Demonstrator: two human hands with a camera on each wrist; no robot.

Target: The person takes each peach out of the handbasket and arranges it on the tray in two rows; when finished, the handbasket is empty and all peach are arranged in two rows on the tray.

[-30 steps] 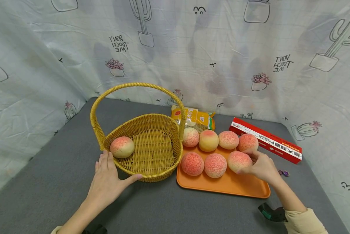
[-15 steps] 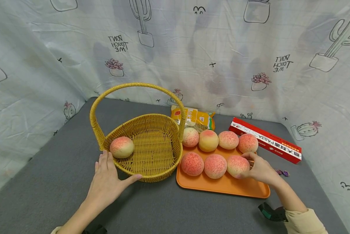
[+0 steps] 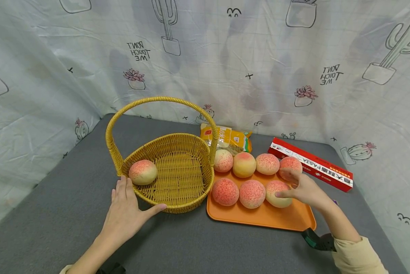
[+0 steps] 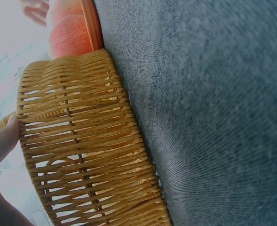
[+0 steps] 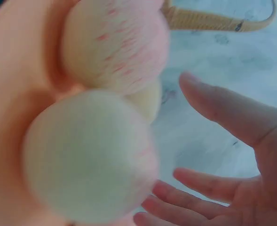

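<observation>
A right hand closed in on a peach on an orange tray while the left hand braced a wicker basket.

I saw the peach (image 3: 278, 193) resting at the right end of the tray's near row, on the orange tray (image 3: 287, 220). The right hand (image 3: 304, 189) touched its side with fingers spread and relaxed, not yet gripping; the wrist view showed a gap at the palm. Six more peaches sat on the tray. Just left, touching the tray, stood the basket (image 3: 172, 171) with one peach (image 3: 143, 172) inside. The left hand (image 3: 126, 213) lay flat against its front wall, fingers straight, which I judged kept it steady. Behind lay a yellow packet (image 3: 227, 137) and a red box (image 3: 312, 163).
</observation>
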